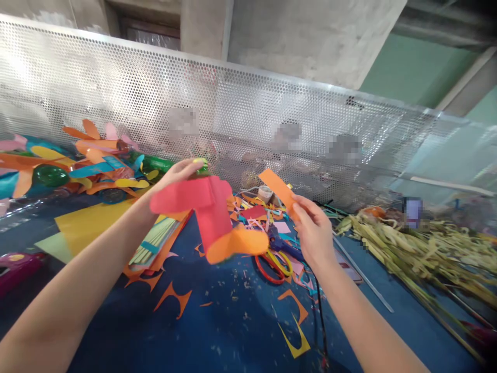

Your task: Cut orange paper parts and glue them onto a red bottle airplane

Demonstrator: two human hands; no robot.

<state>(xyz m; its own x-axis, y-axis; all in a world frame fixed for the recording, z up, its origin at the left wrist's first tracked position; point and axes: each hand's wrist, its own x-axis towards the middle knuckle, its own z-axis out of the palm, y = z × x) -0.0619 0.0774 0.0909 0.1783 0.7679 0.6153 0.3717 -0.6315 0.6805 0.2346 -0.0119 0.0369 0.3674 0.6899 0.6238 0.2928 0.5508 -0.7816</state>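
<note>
Forearms (62, 295) nearest, cut off, stretched forward; left hand (182, 172) holds red piece (213, 217), grip partly hidden; right hand (313, 228) pinches orange strip (277, 186), glue gun (276, 240) half-hidden beside it.

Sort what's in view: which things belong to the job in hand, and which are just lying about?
In the job:
red paper-covered piece, in the left hand
orange strip, in the right hand
probably the blue glue gun and scissors

Apparently just lying about:
dried husks
phone
magenta object
orange cut-out scrap
</note>
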